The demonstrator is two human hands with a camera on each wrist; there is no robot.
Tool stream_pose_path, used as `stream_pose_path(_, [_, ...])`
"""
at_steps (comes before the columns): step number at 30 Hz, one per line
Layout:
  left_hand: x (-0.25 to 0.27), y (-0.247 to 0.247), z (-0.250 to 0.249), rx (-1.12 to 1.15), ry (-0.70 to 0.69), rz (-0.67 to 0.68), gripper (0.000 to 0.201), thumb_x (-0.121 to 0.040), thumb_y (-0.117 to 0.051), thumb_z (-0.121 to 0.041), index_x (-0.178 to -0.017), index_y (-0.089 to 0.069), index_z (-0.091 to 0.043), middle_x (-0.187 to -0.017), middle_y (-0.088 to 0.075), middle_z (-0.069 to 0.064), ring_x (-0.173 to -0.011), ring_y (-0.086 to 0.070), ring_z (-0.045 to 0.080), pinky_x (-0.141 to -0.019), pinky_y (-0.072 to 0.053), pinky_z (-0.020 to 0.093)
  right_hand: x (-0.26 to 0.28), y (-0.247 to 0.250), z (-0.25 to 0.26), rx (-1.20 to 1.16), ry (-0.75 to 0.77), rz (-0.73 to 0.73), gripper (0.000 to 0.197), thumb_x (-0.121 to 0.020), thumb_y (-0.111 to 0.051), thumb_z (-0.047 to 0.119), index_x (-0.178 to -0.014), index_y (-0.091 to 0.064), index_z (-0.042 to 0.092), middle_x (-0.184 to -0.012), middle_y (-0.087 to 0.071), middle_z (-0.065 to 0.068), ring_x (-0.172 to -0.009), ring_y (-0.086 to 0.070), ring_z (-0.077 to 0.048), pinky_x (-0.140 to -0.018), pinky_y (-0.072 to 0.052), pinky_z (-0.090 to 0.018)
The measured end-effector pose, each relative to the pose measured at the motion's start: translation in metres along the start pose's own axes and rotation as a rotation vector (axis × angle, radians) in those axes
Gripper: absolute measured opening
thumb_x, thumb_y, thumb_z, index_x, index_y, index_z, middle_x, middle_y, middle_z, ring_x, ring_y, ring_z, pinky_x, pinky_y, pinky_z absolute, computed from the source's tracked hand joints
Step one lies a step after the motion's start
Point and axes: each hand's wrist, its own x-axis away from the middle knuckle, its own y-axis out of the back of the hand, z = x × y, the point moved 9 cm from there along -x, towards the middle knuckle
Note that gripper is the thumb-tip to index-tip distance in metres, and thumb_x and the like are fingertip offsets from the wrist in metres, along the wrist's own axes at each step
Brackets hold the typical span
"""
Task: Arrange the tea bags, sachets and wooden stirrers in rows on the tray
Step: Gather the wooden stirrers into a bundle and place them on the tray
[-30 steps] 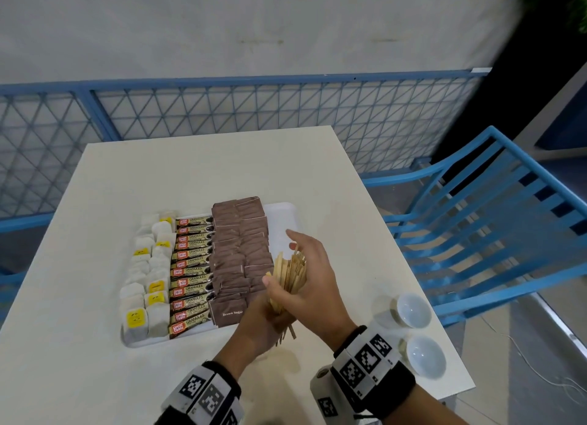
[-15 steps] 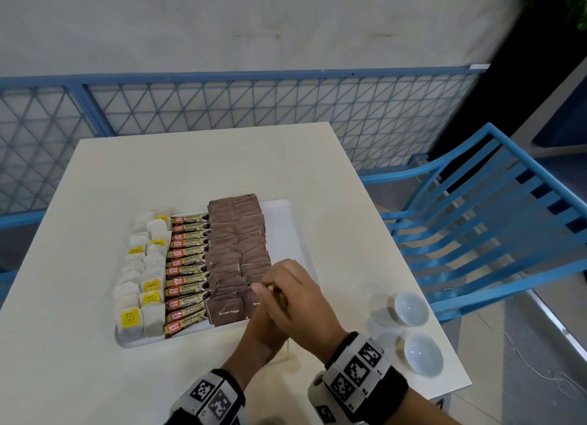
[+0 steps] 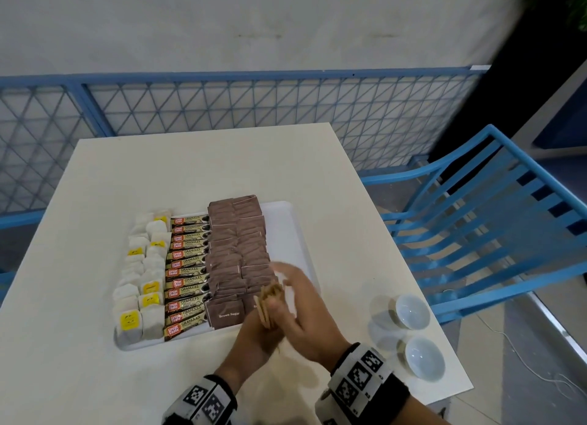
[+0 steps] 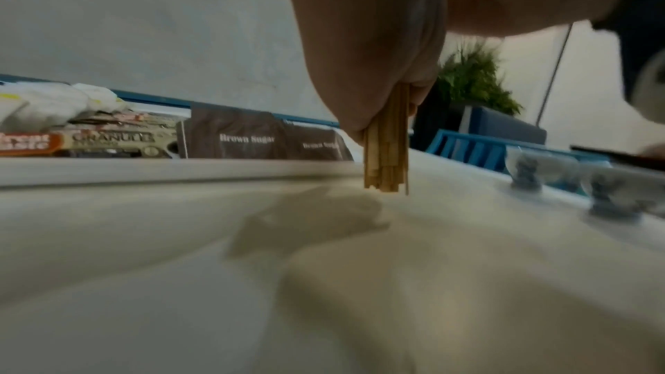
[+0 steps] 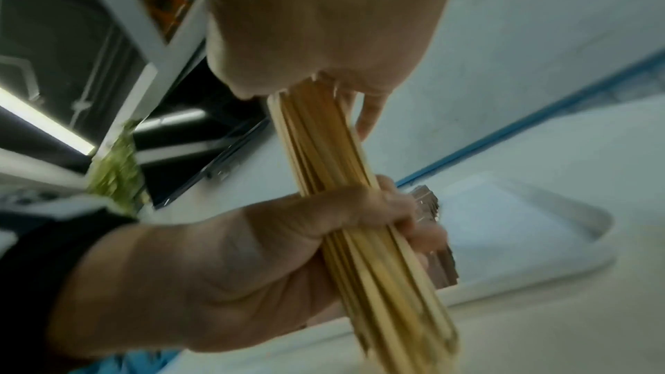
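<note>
A white tray (image 3: 286,234) holds rows of tea bags (image 3: 143,265), granule sachets (image 3: 187,265) and brown sugar sachets (image 3: 238,249); its right strip is bare. At the tray's near right corner my left hand (image 3: 257,332) grips a bundle of wooden stirrers (image 3: 270,297) upright round its middle. The stirrers' lower ends (image 4: 386,169) stick out below the fist, at the tabletop just outside the tray rim (image 4: 144,172). My right hand (image 3: 305,310) is blurred, fingers fairly straight, lying against the bundle's upper part (image 5: 324,130).
Two small white cups (image 3: 409,310) (image 3: 424,358) stand near the table's right front edge. A blue slatted chair (image 3: 492,218) is to the right of the table, and a blue mesh railing (image 3: 222,106) runs behind it.
The right hand held the bundle's top a second ago, then closed over it; now its fingers are stretched out. The bundle stays upright in the left hand, lower towards the table.
</note>
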Motion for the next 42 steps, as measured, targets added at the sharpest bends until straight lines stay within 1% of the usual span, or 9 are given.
stream_pose_path(4, [-0.007, 0.016, -0.046, -0.187, -0.132, -0.234, 0.01, -0.082, -0.069, -0.016, -0.076, -0.062, -0.01, -0.059, -0.065, 0.003, -0.06, -0.061, 0.023, -0.057, -0.053, 0.033, 0.002, 0.017, -0.05, -0.234, -0.439, -0.217, 0.044, -0.087, -0.026, 0.067, -0.113, -0.045, 0.037, -0.121, -0.056, 0.009, -0.117, -0.05, -0.004, -0.1, -0.04, -0.021])
stream_pose_path(10, [-0.003, 0.007, -0.104, -0.204, -0.34, -0.276, 0.003, -0.084, -0.066, -0.011, -0.084, -0.065, -0.008, -0.081, -0.071, 0.006, -0.077, -0.068, 0.012, -0.071, -0.053, 0.019, 0.018, -0.027, -0.078, -0.838, -0.98, -0.007, 0.061, -0.094, -0.027, 0.057, -0.115, -0.052, 0.005, -0.099, -0.062, -0.013, -0.089, -0.06, -0.024, -0.092, -0.048, -0.036])
stream_pose_path(16, [-0.001, 0.0, -0.087, -0.224, -0.343, -0.269, 0.009, -0.082, -0.065, 0.001, -0.088, -0.063, -0.005, -0.073, -0.066, -0.007, -0.071, -0.063, -0.001, -0.067, -0.047, 0.009, -0.003, -0.031, -0.05, -1.079, -0.866, 0.076, 0.055, -0.101, -0.014, 0.041, -0.109, -0.064, 0.021, -0.098, -0.073, -0.002, -0.083, -0.069, -0.014, -0.066, -0.056, -0.028])
stream_pose_path(21, [-0.006, 0.008, -0.078, -0.284, -0.305, -0.244, 0.015, -0.083, -0.066, -0.003, -0.075, -0.062, -0.015, -0.061, -0.065, -0.007, -0.059, -0.062, 0.007, -0.056, -0.052, 0.02, -0.002, -0.014, -0.055, -0.632, -0.718, 0.044, 0.064, -0.087, -0.02, 0.069, -0.121, -0.054, 0.026, -0.127, -0.059, -0.002, -0.113, -0.056, -0.011, -0.102, -0.043, -0.032])
stream_pose_path(23, [-0.009, 0.01, -0.062, -0.268, -0.244, -0.196, 0.018, -0.078, -0.07, -0.008, -0.067, -0.062, -0.019, -0.054, -0.062, -0.001, -0.052, -0.057, 0.017, -0.05, -0.049, 0.028, -0.01, 0.003, -0.037, -0.455, -0.489, 0.006, 0.056, -0.08, -0.035, 0.074, -0.122, -0.042, 0.038, -0.134, -0.048, 0.01, -0.121, -0.044, 0.005, -0.107, -0.034, -0.022])
stream_pose_path(27, [-0.006, -0.003, -0.033, 0.2, -0.103, -0.053, 0.015, -0.076, -0.058, -0.01, -0.071, -0.072, -0.012, -0.069, -0.063, 0.006, -0.067, -0.06, 0.021, -0.059, -0.05, 0.029, -0.019, 0.003, 0.002, -0.122, -0.146, 0.157, 0.07, -0.065, -0.083, 0.032, -0.122, -0.043, 0.03, -0.117, -0.048, 0.028, -0.11, -0.043, 0.021, -0.091, -0.033, 0.0])
stream_pose_path(33, [-0.004, 0.003, 0.008, 0.217, 0.131, -0.232, 0.03, -0.096, -0.036, -0.014, -0.072, -0.052, -0.006, -0.061, -0.055, 0.01, -0.043, -0.058, 0.012, -0.039, -0.043, 0.02, -0.001, -0.017, -0.032, -0.121, -0.294, 0.035, 0.023, -0.077, -0.072, 0.025, -0.092, -0.062, 0.011, -0.094, -0.071, -0.003, -0.088, -0.066, -0.014, -0.082, -0.054, -0.036])
stream_pose_path(39, [0.005, 0.008, 0.026, 0.003, 0.22, -0.175, 0.033, -0.098, -0.03, -0.006, -0.075, -0.054, -0.003, -0.056, -0.062, 0.008, -0.049, -0.062, 0.015, -0.043, -0.05, 0.019, 0.014, -0.03, -0.042, -0.151, -0.283, -0.003, 0.019, -0.078, -0.066, 0.027, -0.079, -0.052, 0.04, -0.092, -0.071, 0.003, -0.085, -0.066, -0.008, -0.078, -0.055, -0.03])
stream_pose_path(42, [0.012, 0.013, 0.009, -0.399, 0.109, -0.004, 0.016, -0.089, -0.053, -0.002, -0.091, -0.059, -0.017, -0.08, -0.068, -0.002, -0.077, -0.065, 0.016, -0.064, -0.054, 0.019, 0.017, -0.027, -0.048, -0.173, -0.29, -0.095, 0.018, -0.076, -0.064, 0.03, -0.076, -0.051, 0.042, -0.078, -0.066, 0.009, -0.072, -0.062, -0.009, -0.067, -0.053, -0.028])
